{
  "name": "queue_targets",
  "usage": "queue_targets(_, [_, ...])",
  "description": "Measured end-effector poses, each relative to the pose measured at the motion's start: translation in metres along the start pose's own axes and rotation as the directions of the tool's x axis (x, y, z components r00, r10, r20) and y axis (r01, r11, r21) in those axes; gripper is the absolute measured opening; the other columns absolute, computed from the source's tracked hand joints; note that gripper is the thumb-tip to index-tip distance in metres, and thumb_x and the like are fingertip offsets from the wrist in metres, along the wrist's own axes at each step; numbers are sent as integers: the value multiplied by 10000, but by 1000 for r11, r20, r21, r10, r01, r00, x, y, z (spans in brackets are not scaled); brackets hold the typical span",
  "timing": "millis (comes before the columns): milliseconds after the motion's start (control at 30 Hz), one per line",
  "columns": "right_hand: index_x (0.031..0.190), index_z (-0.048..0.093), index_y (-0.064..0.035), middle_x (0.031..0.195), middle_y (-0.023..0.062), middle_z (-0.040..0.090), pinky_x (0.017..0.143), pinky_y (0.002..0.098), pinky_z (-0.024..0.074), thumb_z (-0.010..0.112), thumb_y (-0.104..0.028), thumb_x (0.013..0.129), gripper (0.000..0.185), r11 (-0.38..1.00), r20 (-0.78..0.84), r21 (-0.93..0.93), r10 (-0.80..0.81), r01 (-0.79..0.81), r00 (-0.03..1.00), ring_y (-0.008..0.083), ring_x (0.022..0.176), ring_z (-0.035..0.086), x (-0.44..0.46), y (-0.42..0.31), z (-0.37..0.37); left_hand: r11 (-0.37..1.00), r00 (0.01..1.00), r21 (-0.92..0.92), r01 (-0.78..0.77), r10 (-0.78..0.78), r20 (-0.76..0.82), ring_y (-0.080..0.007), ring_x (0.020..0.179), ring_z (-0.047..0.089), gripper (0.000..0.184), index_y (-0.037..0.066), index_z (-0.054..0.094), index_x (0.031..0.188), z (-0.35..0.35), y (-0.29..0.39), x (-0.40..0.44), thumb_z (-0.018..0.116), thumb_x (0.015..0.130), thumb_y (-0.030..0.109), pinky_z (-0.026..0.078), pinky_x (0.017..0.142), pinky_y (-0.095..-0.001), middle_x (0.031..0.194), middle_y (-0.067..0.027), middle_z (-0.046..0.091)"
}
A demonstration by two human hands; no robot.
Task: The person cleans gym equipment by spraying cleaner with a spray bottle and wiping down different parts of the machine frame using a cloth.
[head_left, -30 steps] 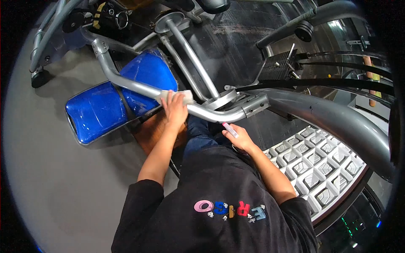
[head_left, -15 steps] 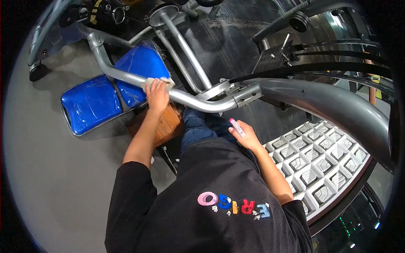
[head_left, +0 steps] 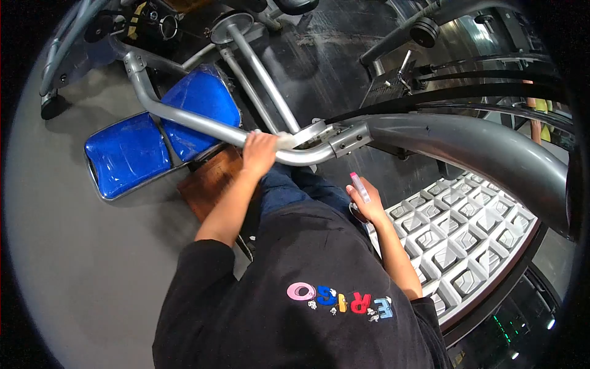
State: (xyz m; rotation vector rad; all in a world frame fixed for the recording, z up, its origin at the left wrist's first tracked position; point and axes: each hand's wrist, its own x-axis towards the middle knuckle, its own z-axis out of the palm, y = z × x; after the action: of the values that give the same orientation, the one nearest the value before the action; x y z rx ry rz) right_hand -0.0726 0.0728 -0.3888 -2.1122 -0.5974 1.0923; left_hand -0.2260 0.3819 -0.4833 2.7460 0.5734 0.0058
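Observation:
My left hand (head_left: 259, 152) is closed around the top of a bent silver-grey metal tube (head_left: 196, 125), part of a gym machine's frame. A pale cloth (head_left: 285, 141) sticks out past its fingers, pressed against the tube near the bend. My right hand (head_left: 369, 200) is by my right hip, wrapped round a small clear bottle (head_left: 361, 189) with a pink top. The bottle's lower part is hidden in the palm. Beyond the bend, a bolted bracket (head_left: 350, 140) joins the tube to a thicker grey beam (head_left: 479, 147).
Two blue plastic-wrapped seat pads (head_left: 127, 156) lie left of the tube, beside a brown wooden box (head_left: 212, 183). At right stands a white panel (head_left: 445, 229) with a raised square pattern. Black cables (head_left: 485, 98) run above the thick beam. More machine frames stand behind.
My left hand has slid right along the tube with the cloth, towards the bend. My right hand, with the bottle, has shifted slightly right and down. The view has moved a little.

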Motion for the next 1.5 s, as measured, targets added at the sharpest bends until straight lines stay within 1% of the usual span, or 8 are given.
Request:
queue_targets(133, [859,553,-24,789,173,586,692,413,452,595,-389,899,370,999,-81,23,47,-45,996,358,751,584,-17,6,-11,991,966,118,59,-87,244,-235,1100,580,294,123,649,1087,-14,6,26,604,852,295,267,1101,-508,1058,-67,675])
queue_targets(267, [842,559,-19,758,155,576,681,399,450,620,-357,891,346,991,-113,83,114,-105,987,319,717,579,-30,10,-12,968,698,-18,249,-167,696,-377,1044,623,474,97,607,1201,38,51,60,496,877,425,422,968,-504,1095,-209,662])
queue_targets(467, [811,551,-19,735,144,559,665,384,446,645,-329,876,330,997,-90,-69,17,-23,996,288,687,562,-37,4,-6,829,840,-314,462,-296,455,-385,1048,621,444,80,621,1158,44,103,58,470,892,402,457,909,-517,1081,-215,662])
queue_targets(867, [870,575,-17,754,167,595,686,399,464,638,-319,876,309,995,-101,6,101,-100,990,324,703,587,-38,26,-8,958,868,196,210,-275,413,-323,1056,633,279,141,663,1093,-69,-113,79,566,862,266,330,1035,-568,1100,-171,675])
queue_targets(1233, [832,564,-20,726,126,562,664,374,458,636,-282,879,276,995,-62,-38,-96,94,993,262,690,570,-30,-23,1,988,844,-50,144,-96,528,-371,957,650,343,117,694,1030,18,58,33,470,903,343,476,849,-458,998,-180,689])
queue_targets(1300, [834,565,-21,717,119,556,657,370,457,635,-275,879,267,986,-59,-51,-162,159,985,255,680,564,-30,-33,-1,837,905,-469,281,-69,419,-385,984,634,361,97,670,1064,0,41,27,472,927,366,468,853,-459,1011,-220,672])
queue_targets(1433, [810,573,-22,714,119,561,651,372,458,629,-278,880,271,995,-10,-37,-97,96,995,258,677,574,-24,-54,-10,508,822,-667,544,-167,544,-274,1055,636,485,-30,590,1175,-36,4,5,513,949,393,470,902,-385,1087,-177,677])
queue_targets(1500, [778,572,-17,733,134,578,652,372,461,624,-284,879,291,996,22,-39,-79,80,997,284,685,589,-13,-65,-9,-97,842,-894,437,-307,444,-213,1069,621,481,-8,565,1253,-29,-7,-26,516,956,367,459,952,-351,1144,-120,664])
